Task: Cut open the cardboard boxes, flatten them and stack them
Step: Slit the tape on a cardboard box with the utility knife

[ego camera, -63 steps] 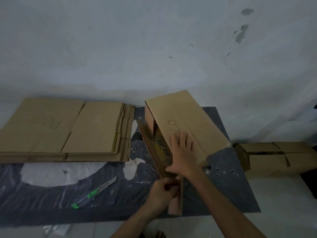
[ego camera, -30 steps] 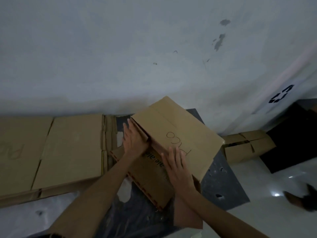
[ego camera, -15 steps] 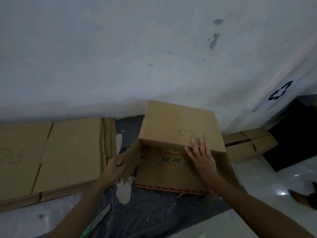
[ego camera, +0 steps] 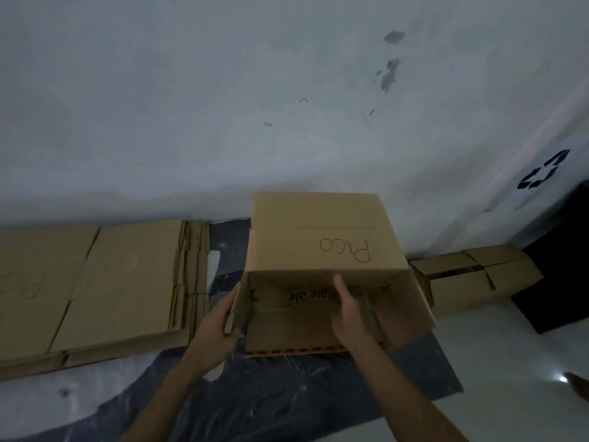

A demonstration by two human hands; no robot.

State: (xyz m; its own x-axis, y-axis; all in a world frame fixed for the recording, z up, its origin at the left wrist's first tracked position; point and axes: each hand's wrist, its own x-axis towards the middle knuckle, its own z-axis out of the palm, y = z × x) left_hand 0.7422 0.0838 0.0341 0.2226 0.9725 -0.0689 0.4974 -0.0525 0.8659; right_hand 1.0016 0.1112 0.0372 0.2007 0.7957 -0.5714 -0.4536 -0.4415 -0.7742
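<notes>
A brown cardboard box [ego camera: 318,237] with "Pico" written on its top stands on a dark plastic sheet [ego camera: 287,393], its open end facing me with the flaps spread. My left hand [ego camera: 216,330] grips the box's left flap at its edge. My right hand [ego camera: 349,309] reaches into the opening, thumb up; its fingers are hidden inside. A stack of flattened boxes [ego camera: 105,288] lies to the left against the wall.
Another cardboard box [ego camera: 471,279] lies on the floor to the right, next to a black object [ego camera: 561,266]. A white wall rises right behind the boxes. A white bag with a recycling mark [ego camera: 541,173] leans at the far right.
The box has turned so its open end faces me squarely. My right hand left the box's top and went into the opening. My left hand still holds the left flap.
</notes>
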